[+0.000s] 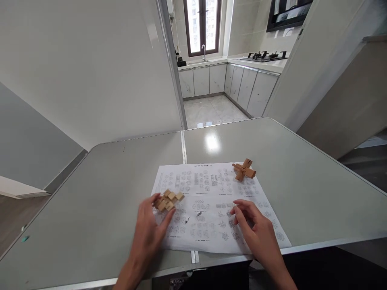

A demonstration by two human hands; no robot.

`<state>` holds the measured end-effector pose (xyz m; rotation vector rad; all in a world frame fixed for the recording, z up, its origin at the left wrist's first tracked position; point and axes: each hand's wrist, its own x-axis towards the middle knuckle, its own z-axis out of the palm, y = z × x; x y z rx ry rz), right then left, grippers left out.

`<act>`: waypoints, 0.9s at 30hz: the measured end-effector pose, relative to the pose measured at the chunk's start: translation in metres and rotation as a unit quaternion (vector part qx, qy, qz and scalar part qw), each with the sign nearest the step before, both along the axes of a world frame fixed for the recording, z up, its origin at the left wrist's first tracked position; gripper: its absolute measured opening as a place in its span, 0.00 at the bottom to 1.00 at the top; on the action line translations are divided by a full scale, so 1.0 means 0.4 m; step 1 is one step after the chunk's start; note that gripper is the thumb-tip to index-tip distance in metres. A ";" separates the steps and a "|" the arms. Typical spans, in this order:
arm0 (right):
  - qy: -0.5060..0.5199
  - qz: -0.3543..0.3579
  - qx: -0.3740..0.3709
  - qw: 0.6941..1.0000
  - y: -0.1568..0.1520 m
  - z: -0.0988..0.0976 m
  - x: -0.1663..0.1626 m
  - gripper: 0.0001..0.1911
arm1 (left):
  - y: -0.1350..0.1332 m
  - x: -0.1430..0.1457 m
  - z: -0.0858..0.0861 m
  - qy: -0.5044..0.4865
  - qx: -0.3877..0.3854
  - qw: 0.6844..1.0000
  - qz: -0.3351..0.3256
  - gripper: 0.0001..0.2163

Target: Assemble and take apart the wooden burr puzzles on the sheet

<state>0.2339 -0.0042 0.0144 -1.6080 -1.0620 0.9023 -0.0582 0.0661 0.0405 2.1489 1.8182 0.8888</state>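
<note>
A light wooden interlocking puzzle (168,200), made of several small blocks, sits between the thumb and fingers of my left hand (148,221). It is over the left part of a printed paper sheet (211,225). My right hand (256,227) hovers over or rests on the sheet's right part; I cannot tell which. Its fingers are loosely curled, with nothing visible between them. Farther back, a darker brown wooden cross-shaped puzzle (244,170) lies at the sheet's upper right corner. Rows of small line diagrams cover the paper.
The grey-green table (99,209) has a metal seam (183,147) across it and a metal front edge. A small green piece (25,239) lies near the left edge. Past the far edge is a kitchen with white cabinets (201,80) and a gas stove (266,56).
</note>
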 end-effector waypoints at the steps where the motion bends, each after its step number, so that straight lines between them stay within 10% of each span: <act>1: -0.002 0.003 -0.001 1.000 0.000 -0.002 0.001 0.19 | -0.009 0.033 -0.002 -0.007 -0.004 1.000 -0.026 0.26; 11: -0.022 0.012 -0.002 1.000 0.005 -0.017 0.005 0.19 | -0.049 0.238 -0.041 -0.032 -0.033 0.990 -0.133 0.25; 27: -0.145 0.106 0.055 0.982 0.005 -0.002 0.003 0.19 | -0.003 0.167 0.006 -0.043 -0.137 0.944 -0.296 0.42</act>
